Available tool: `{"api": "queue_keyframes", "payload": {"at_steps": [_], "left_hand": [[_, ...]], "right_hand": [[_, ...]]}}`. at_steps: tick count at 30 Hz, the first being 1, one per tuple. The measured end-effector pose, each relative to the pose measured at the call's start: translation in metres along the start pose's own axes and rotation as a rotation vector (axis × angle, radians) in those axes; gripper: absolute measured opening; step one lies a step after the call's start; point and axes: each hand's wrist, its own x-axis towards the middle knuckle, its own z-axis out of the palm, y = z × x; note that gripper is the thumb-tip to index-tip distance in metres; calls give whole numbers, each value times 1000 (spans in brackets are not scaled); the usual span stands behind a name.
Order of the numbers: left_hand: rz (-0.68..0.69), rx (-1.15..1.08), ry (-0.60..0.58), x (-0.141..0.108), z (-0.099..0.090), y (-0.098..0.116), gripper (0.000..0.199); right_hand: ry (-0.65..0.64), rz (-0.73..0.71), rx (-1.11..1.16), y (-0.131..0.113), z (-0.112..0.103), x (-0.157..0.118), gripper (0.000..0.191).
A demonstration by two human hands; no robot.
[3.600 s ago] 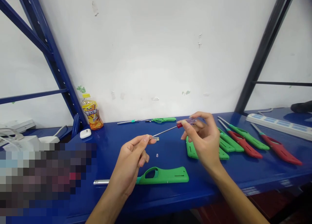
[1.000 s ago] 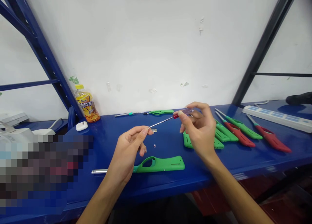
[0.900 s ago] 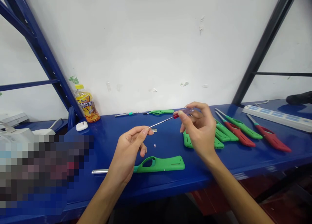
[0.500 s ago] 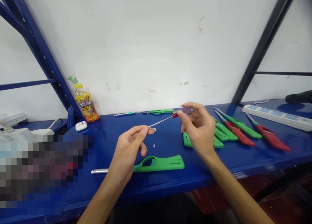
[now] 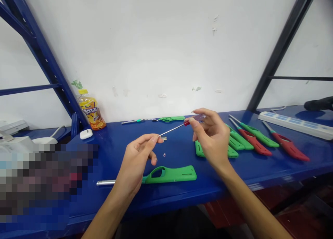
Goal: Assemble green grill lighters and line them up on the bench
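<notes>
In my right hand (image 5: 212,135) is a screwdriver (image 5: 173,129) with a red and clear handle, its thin metal shaft slanting down to the left. My left hand (image 5: 140,155) is closed in a pinch at the screwdriver's tip; whether a small part sits there too is hidden. Just beyond those fingertips lies a small metal piece (image 5: 163,138), and nearer me a tiny pale part (image 5: 164,155). Below the hands rests a green long-necked lighter (image 5: 179,173), its metal barrel partly behind my left wrist. Another green lighter body (image 5: 171,119) lies at the back beside a thin rod assembly (image 5: 132,121).
Several green and red lighters (image 5: 256,143) lie to the right, some behind my right hand. A white power strip (image 5: 296,124) is beyond them. A drink bottle (image 5: 91,110) and a white case (image 5: 86,134) stand at the left, near the blue frame (image 5: 49,58).
Almost nothing differs. Both hands keep their hold at the screwdriver, and the view has shifted very slightly.
</notes>
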Motion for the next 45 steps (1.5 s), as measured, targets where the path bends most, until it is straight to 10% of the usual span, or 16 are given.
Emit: {"api": "queue_keyframes", "payload": {"at_steps": [20, 31, 45], "left_hand": [[-64, -3, -56, 1, -4, -2, 30], [-115, 238, -321, -3, 5, -4, 36], [238, 549, -386, -22, 31, -14, 13]], "right_hand": [[-11, -1, -5, -2, -2, 1, 35], [-90, 4, -9, -1, -1, 2, 37], [-430, -341, -330, -55, -32, 5, 33]]}}
